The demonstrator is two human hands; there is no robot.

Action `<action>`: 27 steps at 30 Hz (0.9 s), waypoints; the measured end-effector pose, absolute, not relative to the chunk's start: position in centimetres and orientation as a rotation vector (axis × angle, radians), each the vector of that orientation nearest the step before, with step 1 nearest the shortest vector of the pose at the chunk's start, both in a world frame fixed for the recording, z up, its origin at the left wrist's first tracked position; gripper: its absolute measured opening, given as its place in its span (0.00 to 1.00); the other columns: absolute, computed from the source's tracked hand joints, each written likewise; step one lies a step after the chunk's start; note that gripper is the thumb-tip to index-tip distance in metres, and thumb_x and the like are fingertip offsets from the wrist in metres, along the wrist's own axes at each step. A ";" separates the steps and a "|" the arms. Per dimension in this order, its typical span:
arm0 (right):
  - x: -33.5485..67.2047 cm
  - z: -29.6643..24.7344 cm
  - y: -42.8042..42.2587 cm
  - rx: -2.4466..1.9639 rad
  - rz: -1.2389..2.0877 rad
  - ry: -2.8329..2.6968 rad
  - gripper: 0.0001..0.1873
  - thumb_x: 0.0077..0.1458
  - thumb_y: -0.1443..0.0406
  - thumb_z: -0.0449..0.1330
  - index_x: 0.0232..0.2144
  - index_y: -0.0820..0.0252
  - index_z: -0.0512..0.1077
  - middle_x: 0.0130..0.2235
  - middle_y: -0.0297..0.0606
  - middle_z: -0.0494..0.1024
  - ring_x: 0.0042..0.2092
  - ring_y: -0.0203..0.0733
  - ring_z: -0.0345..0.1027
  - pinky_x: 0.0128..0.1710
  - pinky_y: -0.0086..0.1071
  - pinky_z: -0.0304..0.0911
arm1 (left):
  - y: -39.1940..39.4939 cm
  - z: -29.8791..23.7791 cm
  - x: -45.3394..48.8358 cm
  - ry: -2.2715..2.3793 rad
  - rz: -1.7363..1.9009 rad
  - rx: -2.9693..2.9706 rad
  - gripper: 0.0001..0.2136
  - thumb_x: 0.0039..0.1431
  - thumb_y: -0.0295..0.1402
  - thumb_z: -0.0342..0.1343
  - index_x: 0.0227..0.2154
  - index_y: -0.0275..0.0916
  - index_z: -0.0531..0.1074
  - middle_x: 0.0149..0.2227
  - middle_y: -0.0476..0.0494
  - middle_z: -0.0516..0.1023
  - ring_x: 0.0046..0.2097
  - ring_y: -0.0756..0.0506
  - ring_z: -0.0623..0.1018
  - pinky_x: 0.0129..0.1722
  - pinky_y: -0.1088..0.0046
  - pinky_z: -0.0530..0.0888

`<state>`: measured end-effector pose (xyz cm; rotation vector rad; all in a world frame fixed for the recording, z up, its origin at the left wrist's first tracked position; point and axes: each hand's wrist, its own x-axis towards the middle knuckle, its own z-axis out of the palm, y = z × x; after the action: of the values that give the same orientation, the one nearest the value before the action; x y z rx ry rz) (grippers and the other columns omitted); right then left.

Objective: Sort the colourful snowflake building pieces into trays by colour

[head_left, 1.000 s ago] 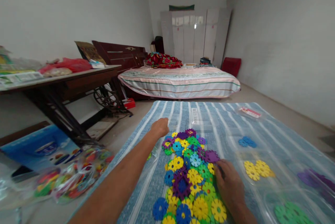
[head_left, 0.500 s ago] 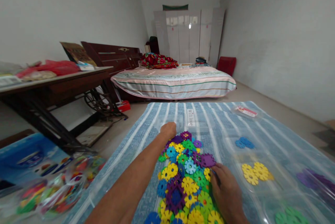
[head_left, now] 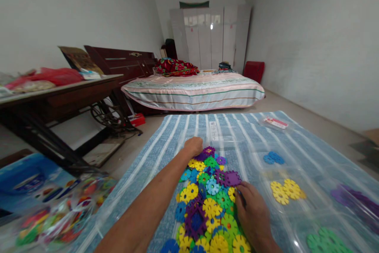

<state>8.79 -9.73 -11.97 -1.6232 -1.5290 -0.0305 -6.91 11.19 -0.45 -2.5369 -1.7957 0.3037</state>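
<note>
A heap of flower-shaped plastic pieces point(head_left: 211, 207) in yellow, green, blue and purple covers the near middle of the striped cloth. My left hand point(head_left: 194, 145) is closed at the far end of the heap, beside purple pieces point(head_left: 209, 151); whatever its fingers hold is hidden. Along the heap's right edge, my right hand point(head_left: 253, 209) has its fingers bent together around a small dark thing, too unclear to name. Its fingertips are next to a purple square-edged piece point(head_left: 233, 178) and a yellow flower piece point(head_left: 231, 194).
Clear boxes to the right hold blue pieces point(head_left: 274, 157), yellow pieces point(head_left: 280, 193), purple pieces point(head_left: 355, 201) and green pieces point(head_left: 327, 240). A clear lid reading "With love" point(head_left: 213, 130) lies beyond the heap. Bags of colourful pieces point(head_left: 63, 221) and a blue box point(head_left: 32, 184) are at left.
The whole view has shifted slightly. Both hands stay at about the same places by the heap, and the sorted pieces look unchanged.
</note>
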 end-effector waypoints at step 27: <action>8.7 -11.5 -9.6 -1.634 -0.043 -1.531 0.10 0.57 0.65 0.51 0.35 0.58 0.72 0.41 0.41 0.75 0.42 0.42 0.68 0.43 0.37 0.64 | 11.5 -0.6 -7.9 -1.603 0.244 -2.626 0.13 0.56 0.33 0.46 0.35 0.41 0.76 0.40 0.39 0.79 0.44 0.42 0.77 0.40 0.69 0.72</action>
<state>8.70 -9.60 -11.53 -1.6338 -1.5311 -0.0431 -7.93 11.54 -0.61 -2.6256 -1.6030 0.2438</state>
